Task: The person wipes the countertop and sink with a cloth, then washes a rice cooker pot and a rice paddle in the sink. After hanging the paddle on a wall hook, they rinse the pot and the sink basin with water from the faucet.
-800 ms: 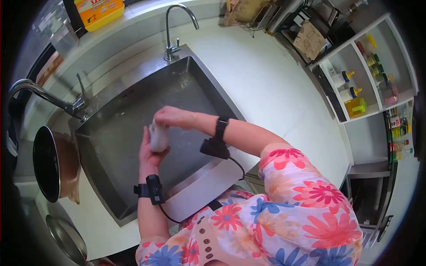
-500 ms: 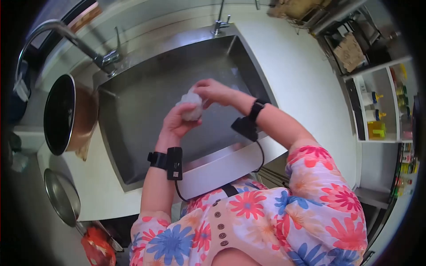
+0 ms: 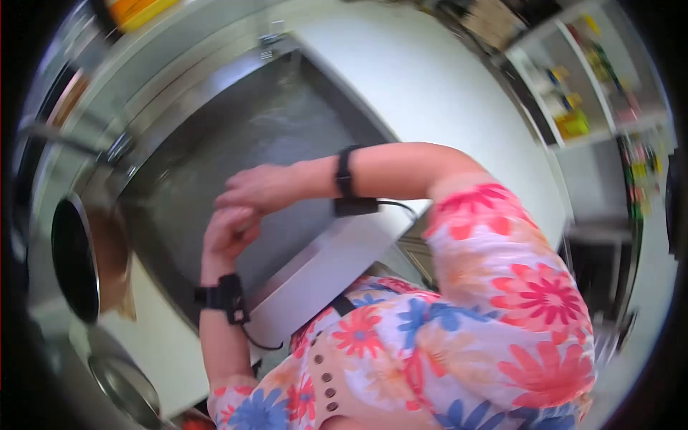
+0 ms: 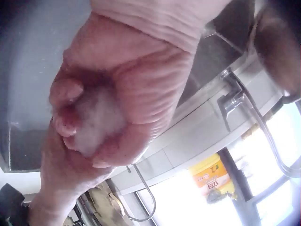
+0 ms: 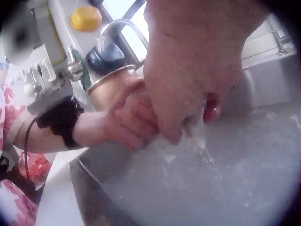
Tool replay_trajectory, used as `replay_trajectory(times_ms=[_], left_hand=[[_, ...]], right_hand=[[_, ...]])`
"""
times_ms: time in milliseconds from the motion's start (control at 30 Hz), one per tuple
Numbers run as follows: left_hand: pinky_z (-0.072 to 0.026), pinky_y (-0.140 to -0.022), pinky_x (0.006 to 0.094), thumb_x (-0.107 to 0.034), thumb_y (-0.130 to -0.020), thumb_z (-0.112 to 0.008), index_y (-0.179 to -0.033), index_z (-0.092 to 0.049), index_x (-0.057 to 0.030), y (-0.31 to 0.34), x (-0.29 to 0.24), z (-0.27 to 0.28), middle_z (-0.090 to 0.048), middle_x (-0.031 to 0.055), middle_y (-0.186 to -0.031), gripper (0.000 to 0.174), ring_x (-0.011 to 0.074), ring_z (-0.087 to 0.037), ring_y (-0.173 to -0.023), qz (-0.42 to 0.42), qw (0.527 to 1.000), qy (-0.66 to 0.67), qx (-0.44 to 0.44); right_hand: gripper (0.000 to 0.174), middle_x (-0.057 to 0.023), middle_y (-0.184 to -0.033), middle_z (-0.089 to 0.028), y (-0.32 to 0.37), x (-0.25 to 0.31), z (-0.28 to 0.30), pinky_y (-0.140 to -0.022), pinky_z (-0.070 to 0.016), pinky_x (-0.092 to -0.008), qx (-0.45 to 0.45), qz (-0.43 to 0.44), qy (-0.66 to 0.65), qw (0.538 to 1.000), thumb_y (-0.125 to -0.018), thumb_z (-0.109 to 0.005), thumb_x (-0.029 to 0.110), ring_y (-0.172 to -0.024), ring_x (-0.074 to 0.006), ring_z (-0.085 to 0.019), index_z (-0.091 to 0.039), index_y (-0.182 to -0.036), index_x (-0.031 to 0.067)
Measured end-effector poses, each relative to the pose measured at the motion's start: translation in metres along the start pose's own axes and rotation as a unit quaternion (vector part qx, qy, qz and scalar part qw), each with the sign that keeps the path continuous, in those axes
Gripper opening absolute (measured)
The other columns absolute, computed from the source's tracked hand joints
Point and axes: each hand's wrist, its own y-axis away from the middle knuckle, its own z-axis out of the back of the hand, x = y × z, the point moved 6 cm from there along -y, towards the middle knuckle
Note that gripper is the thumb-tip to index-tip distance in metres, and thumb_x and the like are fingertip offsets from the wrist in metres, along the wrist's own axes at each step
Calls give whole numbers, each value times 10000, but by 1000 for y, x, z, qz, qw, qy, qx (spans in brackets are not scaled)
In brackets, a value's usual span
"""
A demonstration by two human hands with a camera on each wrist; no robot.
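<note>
A soft, wet white wad sits inside my left hand, whose fingers curl round it against the palm. My right hand meets the left one over the sink, its fingers bent downward. Between the right fingertips a whitish, translucent bit of the wad shows, and drops fall from it. Below lies cloudy water with small bubbles. In the head view both hands hide the wad.
A brown pot with a dark inside stands left of the sink, beside a large faucet. A metal pan lies nearer on the left. Shelves with bottles are at the right. A yellow jug stands by the window.
The white wad showed between the hands earlier; now they close over it. My right hand has come down onto the left hand. The head view has swung about.
</note>
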Motion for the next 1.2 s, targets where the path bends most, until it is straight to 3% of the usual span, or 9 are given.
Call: replay_trajectory(times_ms=[400, 500, 667, 767, 867, 967, 1100, 1167, 1200], left_hand=[[-252, -339, 262, -14, -577, -536, -633, -516, -70, -11, 15, 24, -415, -23, -513, 82, 86, -372, -376, 76, 940, -321, -88], [-299, -350, 283, -15, -582, -527, -633, -531, -25, -9, 16, 29, -437, -4, -505, 52, 104, -432, -410, 127, 824, -528, -162], [-448, -511, 409, -88, -661, -566, -726, -566, -4, -8, 5, 13, -613, 134, -626, 106, 338, -605, -603, -174, 609, -770, -81], [-466, -599, 460, -159, -700, -610, -826, -564, -45, 2, -3, 4, -632, 154, -787, 176, 394, -586, -722, -133, 510, -841, -123], [-472, -655, 460, -248, -715, -651, -932, -523, -58, 9, -11, -6, -610, 155, -878, 315, 377, -588, -776, -107, 473, -861, -154], [-464, -680, 426, -320, -747, -642, -957, -485, -59, 24, -14, -47, -584, 161, -907, 370, 368, -573, -828, -126, 449, -882, -70], [-456, -679, 362, -344, -811, -599, -980, -528, -52, 29, -7, -90, -604, 124, -897, 345, 286, -596, -814, -122, 507, -846, -112], [-442, -689, 312, -330, -889, -511, -1034, -559, -14, 23, -8, -107, -609, 70, -932, 351, 189, -584, -809, -147, 760, -624, -101], [-442, -689, 312, -330, -889, -511, -1034, -559, -14, 20, -6, -112, -609, 70, -932, 351, 189, -584, -809, -149, 756, -630, -100]], right_hand=[[193, -101, -876, -660, -12, -17, -58, -677, -502, -394, 24, -204, 72, 976, -741, -552, 163, -848, -288, -631, -657, -878, 77], [188, -107, -893, -659, -4, -16, -62, -705, -498, -389, 37, -253, 32, 966, -705, -587, 152, -861, -289, -627, -669, -861, 86], [221, -129, -901, -653, -3, -21, -73, -743, -491, -380, 37, -321, -25, 946, -662, -620, 141, -881, -293, -620, -673, -870, 88], [223, -131, -911, -652, -5, -22, -69, -712, -500, -385, 37, -303, -37, 952, -676, -635, 173, -862, -287, -629, -672, -867, 65], [345, -132, -929, -650, 24, -10, -47, -666, -519, -376, 105, -326, -182, 922, -710, -661, 256, -827, -280, -642, -640, -978, 39], [482, -172, -935, -639, 62, -6, -35, -621, -535, -361, 8, -345, -423, 838, -765, -650, 331, -793, -283, -650, -565, -1091, -14], [491, -232, -855, -628, 102, -9, -45, -576, -539, -346, -41, -347, -578, 738, -847, -583, 321, -719, -276, -657, -508, -1113, -85], [448, -194, -805, -637, 118, -6, -30, -555, -536, -332, -201, -271, -576, 745, -841, -589, 292, -666, -244, -654, -529, -1082, -81], [338, -145, -772, -641, 137, 4, -16, -517, -524, -317, -251, -270, -558, 743, -810, -587, 199, -635, -202, -647, -562, -1010, -73]])
